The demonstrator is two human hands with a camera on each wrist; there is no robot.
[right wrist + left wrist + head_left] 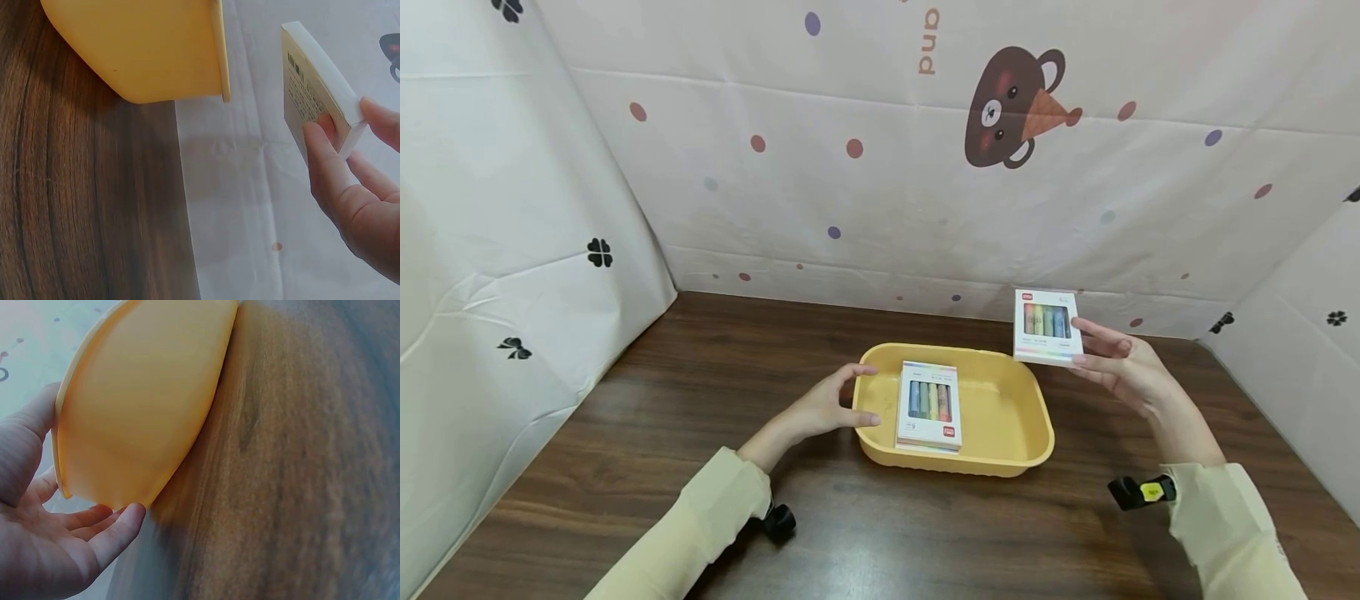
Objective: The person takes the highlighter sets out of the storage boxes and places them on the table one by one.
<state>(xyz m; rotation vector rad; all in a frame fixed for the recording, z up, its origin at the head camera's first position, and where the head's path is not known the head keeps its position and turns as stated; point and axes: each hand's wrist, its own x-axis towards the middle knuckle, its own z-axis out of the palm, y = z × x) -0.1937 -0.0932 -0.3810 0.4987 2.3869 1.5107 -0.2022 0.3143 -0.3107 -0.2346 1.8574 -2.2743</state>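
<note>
My right hand (1131, 371) pinches a white box of coloured sticks (1047, 327) by its right edge, above the basin's back right corner. Through the box's window show pastel sticks, perhaps highlighters or crayons. In the right wrist view the printed back of this box (306, 94) carries a barcode, with thumb and fingers at one end. My left hand (823, 406) holds the left end of a yellow plastic basin (1003, 408). Its fingers also reach under the basin's end (137, 412) in the left wrist view. Inside the basin's left half lies a similar white box (928, 404), seemingly stacked on another.
The basin stands on a dark wood-grain table (715, 367). A pale printed cloth (760, 192) hangs behind the table and along both sides. Dark wrist straps with small devices (1142, 492) sit at both sleeve cuffs.
</note>
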